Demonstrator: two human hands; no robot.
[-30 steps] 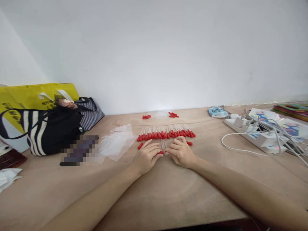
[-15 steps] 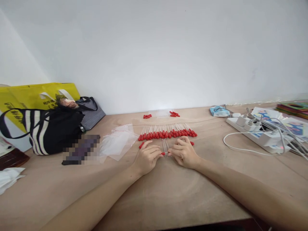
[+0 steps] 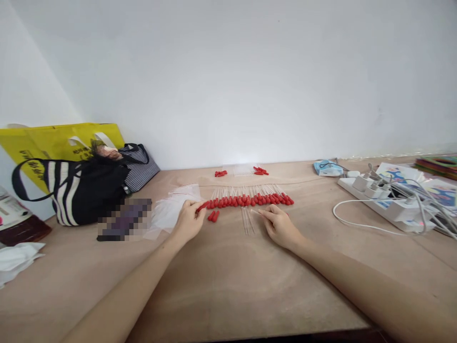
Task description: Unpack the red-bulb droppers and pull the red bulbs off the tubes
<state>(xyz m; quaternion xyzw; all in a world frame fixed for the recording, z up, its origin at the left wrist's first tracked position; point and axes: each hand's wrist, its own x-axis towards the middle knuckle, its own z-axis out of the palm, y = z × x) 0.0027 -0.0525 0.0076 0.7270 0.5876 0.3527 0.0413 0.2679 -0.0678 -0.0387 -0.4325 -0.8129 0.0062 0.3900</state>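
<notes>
My left hand (image 3: pixel 188 220) pinches a red rubber dropper bulb (image 3: pixel 202 206) at the left end of a row of droppers; I cannot make out whether a tube is attached. Two loose red bulbs (image 3: pixel 213 216) lie just right of this hand. My right hand (image 3: pixel 280 225) has thumb and finger closed on the end of a thin clear glass tube (image 3: pixel 254 211). A few more clear tubes (image 3: pixel 246 223) lie on the table beside its fingertips. Beyond both hands stretches the row of droppers (image 3: pixel 246 200), red bulbs towards me and clear tubes pointing to the wall.
Near the wall are two small piles of red bulbs (image 3: pixel 261 170) with clear tubes between them. Clear plastic bags (image 3: pixel 178 202) and a blurred dark object (image 3: pixel 124 221) are left, before a black bag (image 3: pixel 93 193). Right: a power strip (image 3: pixel 385 202) with cables and a blue mask (image 3: pixel 327 167).
My hands have parted: the left moved left and away to the row's end, uncovering two loose bulbs. The right shifted slightly right; its fingers now hold a tube above the tubes lying there.
</notes>
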